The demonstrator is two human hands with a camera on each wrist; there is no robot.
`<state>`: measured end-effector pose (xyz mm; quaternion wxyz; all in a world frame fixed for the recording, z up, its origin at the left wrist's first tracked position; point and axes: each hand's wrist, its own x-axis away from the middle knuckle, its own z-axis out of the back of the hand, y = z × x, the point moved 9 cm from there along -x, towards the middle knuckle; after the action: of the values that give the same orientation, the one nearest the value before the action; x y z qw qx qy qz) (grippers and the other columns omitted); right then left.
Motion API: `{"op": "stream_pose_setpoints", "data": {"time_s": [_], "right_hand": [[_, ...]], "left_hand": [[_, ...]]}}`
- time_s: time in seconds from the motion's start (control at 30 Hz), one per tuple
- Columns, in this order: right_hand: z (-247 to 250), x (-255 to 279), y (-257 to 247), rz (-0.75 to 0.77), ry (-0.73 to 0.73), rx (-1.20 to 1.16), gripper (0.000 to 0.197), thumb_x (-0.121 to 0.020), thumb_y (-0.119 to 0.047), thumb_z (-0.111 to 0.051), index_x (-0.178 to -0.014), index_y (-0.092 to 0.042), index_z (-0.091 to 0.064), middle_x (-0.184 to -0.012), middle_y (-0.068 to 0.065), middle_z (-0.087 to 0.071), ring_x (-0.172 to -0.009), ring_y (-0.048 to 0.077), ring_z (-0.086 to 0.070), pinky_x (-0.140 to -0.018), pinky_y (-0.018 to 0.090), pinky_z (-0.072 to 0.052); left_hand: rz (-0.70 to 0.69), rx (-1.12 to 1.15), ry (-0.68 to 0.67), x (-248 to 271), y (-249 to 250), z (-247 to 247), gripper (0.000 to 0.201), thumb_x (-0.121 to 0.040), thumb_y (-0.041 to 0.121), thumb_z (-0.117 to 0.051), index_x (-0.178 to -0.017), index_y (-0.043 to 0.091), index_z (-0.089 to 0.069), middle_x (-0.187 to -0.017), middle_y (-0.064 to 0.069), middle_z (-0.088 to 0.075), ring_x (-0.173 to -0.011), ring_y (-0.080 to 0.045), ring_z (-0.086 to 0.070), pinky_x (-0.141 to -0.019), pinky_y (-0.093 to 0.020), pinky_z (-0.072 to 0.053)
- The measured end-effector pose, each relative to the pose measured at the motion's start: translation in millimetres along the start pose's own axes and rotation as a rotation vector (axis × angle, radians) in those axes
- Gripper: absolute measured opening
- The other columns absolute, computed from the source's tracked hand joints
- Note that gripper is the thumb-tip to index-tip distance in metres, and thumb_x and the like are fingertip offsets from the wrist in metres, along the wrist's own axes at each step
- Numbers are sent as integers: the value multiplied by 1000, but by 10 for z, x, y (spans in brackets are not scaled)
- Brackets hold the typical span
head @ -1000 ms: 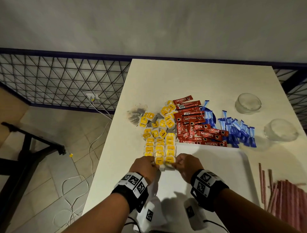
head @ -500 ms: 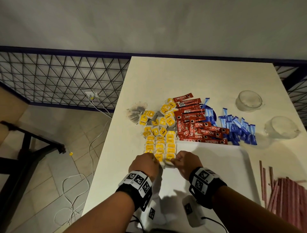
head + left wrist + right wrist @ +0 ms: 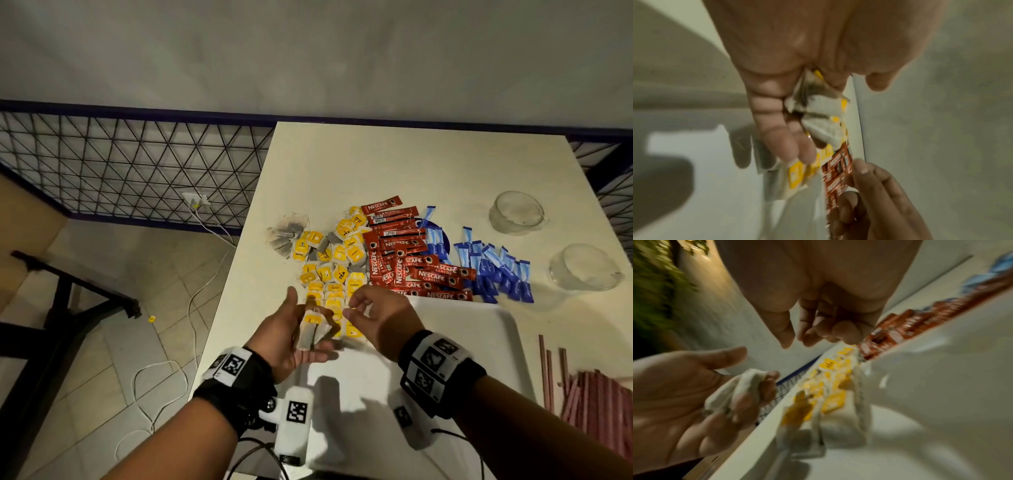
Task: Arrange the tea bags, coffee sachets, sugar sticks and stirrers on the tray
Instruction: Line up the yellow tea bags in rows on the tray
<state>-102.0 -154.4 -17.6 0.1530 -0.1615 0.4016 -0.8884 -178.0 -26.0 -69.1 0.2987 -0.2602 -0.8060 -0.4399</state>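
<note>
My left hand [image 3: 301, 330] is turned palm up over the tray's left end, its fingers curled round a few tea bags [image 3: 313, 334] with yellow tags; the left wrist view shows those tea bags [image 3: 822, 110] in the same grip. My right hand [image 3: 356, 310] hovers just to the right with loosely curled fingers [image 3: 807, 334] and nothing in them. Rows of tea bags [image 3: 334, 301] lie at the left end of the white tray [image 3: 445, 346]. Beyond the tray lie loose tea bags [image 3: 329, 246], red coffee sachets [image 3: 411, 267] and blue sugar sticks [image 3: 493, 270]. Reddish stirrers [image 3: 599, 401] lie at the right.
Two glass bowls [image 3: 517, 212] [image 3: 582, 269] stand at the table's right side. The table's left edge [image 3: 226, 308] runs close to my left hand, with floor and cables below. A metal grid fence [image 3: 137, 171] stands behind.
Both hands were knuckles up at the near end of the tea bag rows. The left hand has since turned palm up with tea bags in it, and the right has lifted away.
</note>
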Motion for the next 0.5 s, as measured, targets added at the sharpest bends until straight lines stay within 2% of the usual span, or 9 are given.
{"op": "stream_pose_setpoints", "data": {"time_s": [0.03,0.07,0.17,0.2,0.3,0.33,0.43,0.5], "right_hand": [[-33,-4,-143,73,-40,13,4,-85,-24,-69,-87,-23,-66,-81,-11,-59,-76,-1,-51,-69,19,-38],[-74,0,-270,141,-80,32,7,-85,-26,-68,-91,-23,-69,-85,-10,-60,-79,1,-52,-72,20,-38],[-207,23,-555,302,-180,143,27,-85,-37,-60,-106,-23,-70,-97,-4,-60,-90,10,-55,-78,22,-40],[-247,33,-609,325,-207,172,31,-84,-39,-60,-109,-23,-68,-100,-4,-59,-93,11,-55,-80,24,-42],[-292,58,-709,332,-217,221,39,-81,-42,-55,-116,-26,-63,-106,-5,-55,-100,13,-54,-84,30,-46],[-287,52,-731,334,-197,215,40,-82,-38,-54,-119,-26,-61,-109,-4,-54,-102,13,-54,-86,29,-46],[-263,-4,-716,296,-176,169,36,-88,-20,-58,-124,-22,-61,-113,-1,-53,-103,13,-53,-90,26,-42],[-296,-36,-688,289,-211,161,29,-86,-14,-60,-113,-19,-66,-104,-4,-50,-97,12,-51,-86,24,-40]], "left_hand": [[20,128,-55,10,-2,-18,83,-89,71,-24,-115,0,-59,-99,-26,-63,-73,-35,-64,-91,-59,-46],[30,198,-87,17,-3,-19,86,-86,73,-24,-117,0,-58,-102,-27,-63,-76,-38,-66,-91,-60,-46],[22,229,-126,70,20,-44,90,-77,76,-29,-111,1,-64,-107,-25,-64,-86,-39,-66,-80,-50,-54],[11,227,-129,79,28,-52,89,-77,76,-28,-109,2,-65,-108,-24,-64,-87,-38,-66,-81,-49,-53],[-11,224,-140,132,75,-97,87,-77,76,-28,-113,6,-65,-113,-20,-66,-93,-36,-64,-97,-54,-42],[-14,217,-149,152,89,-114,86,-76,76,-29,-112,7,-67,-112,-19,-67,-92,-36,-64,-96,-54,-43],[-15,158,-153,188,102,-124,85,-79,76,-24,-102,8,-70,-96,-17,-68,-81,-33,-68,-76,-43,-55],[-20,134,-154,208,110,-120,83,-80,75,-23,-100,8,-68,-89,-16,-68,-75,-33,-68,-69,-39,-56]]}}
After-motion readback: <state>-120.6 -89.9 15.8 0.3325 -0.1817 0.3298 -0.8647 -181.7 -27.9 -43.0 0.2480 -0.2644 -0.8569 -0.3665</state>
